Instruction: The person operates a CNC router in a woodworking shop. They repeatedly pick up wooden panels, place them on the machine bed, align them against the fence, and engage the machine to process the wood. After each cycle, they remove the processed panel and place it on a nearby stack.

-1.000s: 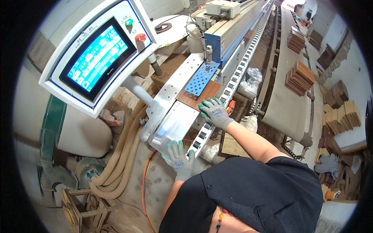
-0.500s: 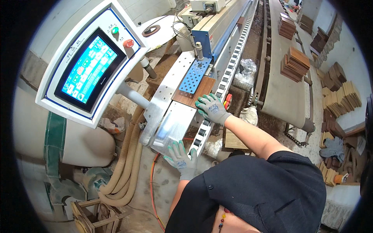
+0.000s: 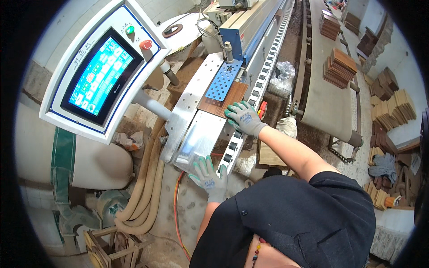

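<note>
A thin brown wood-grain board (image 3: pixel 232 97) lies flat on the metal machine table (image 3: pixel 199 132), partly beneath a blue perforated plate (image 3: pixel 220 85). My right hand (image 3: pixel 245 118), in a grey glove with green fingertips, rests on the board's near right corner with fingers spread. Beside the near end of the table, my left hand (image 3: pixel 210 181) wears a matching glove and has its fingers stretched out, holding nothing. It is close to the end of a white chain track with black pads (image 3: pixel 230 152), which runs along the table's right side.
At upper left stands a control panel (image 3: pixel 102 71) with a lit screen and red and green buttons. A belt conveyor (image 3: pixel 328 105) on the right carries stacks of brown boards (image 3: pixel 339 68). Beige ribbed hoses (image 3: pixel 147 196) hang at left. More board stacks line the right wall.
The whole view has shifted slightly. Both hands and the board keep nearly the same places relative to the machine table.
</note>
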### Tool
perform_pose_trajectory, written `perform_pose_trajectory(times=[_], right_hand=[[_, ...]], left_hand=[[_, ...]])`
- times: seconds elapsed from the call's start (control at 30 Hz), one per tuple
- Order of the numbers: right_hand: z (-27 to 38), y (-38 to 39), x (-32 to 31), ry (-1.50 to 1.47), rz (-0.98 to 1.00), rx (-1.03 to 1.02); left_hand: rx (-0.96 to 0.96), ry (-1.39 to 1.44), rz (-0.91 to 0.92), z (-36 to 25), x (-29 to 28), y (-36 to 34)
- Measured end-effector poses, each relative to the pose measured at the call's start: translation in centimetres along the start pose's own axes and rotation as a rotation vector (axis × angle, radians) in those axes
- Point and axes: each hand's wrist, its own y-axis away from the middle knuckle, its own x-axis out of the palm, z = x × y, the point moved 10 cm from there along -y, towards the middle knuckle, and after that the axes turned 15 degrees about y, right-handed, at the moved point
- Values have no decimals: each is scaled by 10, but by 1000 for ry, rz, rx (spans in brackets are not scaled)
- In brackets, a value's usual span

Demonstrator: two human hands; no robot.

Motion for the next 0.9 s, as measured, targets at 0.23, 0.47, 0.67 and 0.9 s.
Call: perform_pose_trajectory(times=[0.23,0.47,0.67,0.9], right_hand=[[0,1,5,11,18,3],[0,1,0,9,6,8],[-1,0,-2,16,21,2],[-2,-1,2,12,7,-20]], left_hand=[[14,6,-6,-3,-4,0],[-28,14,60,-4,-3,-2],[-54,-8,100,-4,-2,-4],[-37,-52,94,-9,-6,-4]])
